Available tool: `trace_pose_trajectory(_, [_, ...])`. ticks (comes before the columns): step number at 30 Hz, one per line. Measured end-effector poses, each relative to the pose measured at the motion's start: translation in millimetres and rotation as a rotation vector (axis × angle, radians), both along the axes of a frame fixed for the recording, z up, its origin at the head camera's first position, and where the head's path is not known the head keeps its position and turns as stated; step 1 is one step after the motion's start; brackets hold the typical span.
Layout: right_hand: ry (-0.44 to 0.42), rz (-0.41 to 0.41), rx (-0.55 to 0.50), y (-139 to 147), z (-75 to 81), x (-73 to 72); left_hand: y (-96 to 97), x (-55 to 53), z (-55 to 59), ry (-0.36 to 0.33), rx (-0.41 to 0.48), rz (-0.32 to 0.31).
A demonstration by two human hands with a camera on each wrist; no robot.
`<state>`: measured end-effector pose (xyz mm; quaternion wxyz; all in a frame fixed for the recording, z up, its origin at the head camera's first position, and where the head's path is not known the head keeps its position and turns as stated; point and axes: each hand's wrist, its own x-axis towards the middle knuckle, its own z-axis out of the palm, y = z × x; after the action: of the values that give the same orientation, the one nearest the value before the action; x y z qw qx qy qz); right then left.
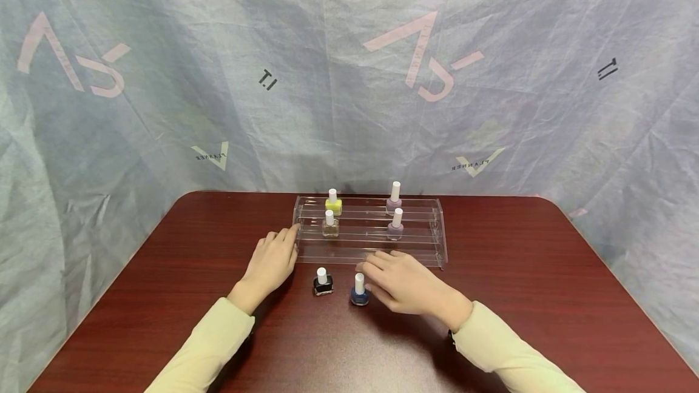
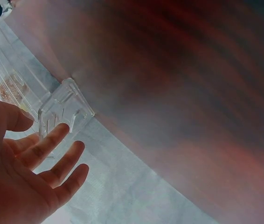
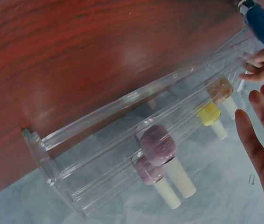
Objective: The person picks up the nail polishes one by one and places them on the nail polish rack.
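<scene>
A clear tiered rack (image 1: 366,255) stands on the table, and my left hand (image 1: 273,258) touches its left end with fairly straight fingers. In the left wrist view the fingers (image 2: 62,163) spread beside the rack's end panel (image 2: 69,109). My right hand (image 1: 404,282) is just right of a blue nail polish bottle (image 1: 360,297), fingertips near its white cap. In the right wrist view, the visible fingers (image 3: 253,144) are extended, with the thumb hidden. Left of the blue bottle, a black nail polish bottle (image 1: 323,285) stands upright on the table.
On the rack's upper tiers stand a yellow bottle (image 1: 334,206), a glittery brown bottle (image 1: 330,228) and two mauve bottles, one behind (image 1: 394,205) the other (image 1: 395,231). A grey printed cloth (image 1: 338,108) hangs behind the dark red table (image 1: 519,272).
</scene>
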<state>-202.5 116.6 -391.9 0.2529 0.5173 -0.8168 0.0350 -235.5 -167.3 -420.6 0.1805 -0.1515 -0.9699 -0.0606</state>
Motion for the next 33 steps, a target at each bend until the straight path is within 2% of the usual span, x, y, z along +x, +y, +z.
trace_pose_trajectory(18, [0.015, 0.036, -0.007, -14.6, -7.9, 4.6, -1.4, 0.8, -1.5, 0.009, 0.007, -0.004])
trace_pose_trajectory(33, [0.028, 0.039, 0.029, -17.4, -5.3, 6.0, -0.9, 0.2, -1.1, 0.004, 0.008, -0.004])
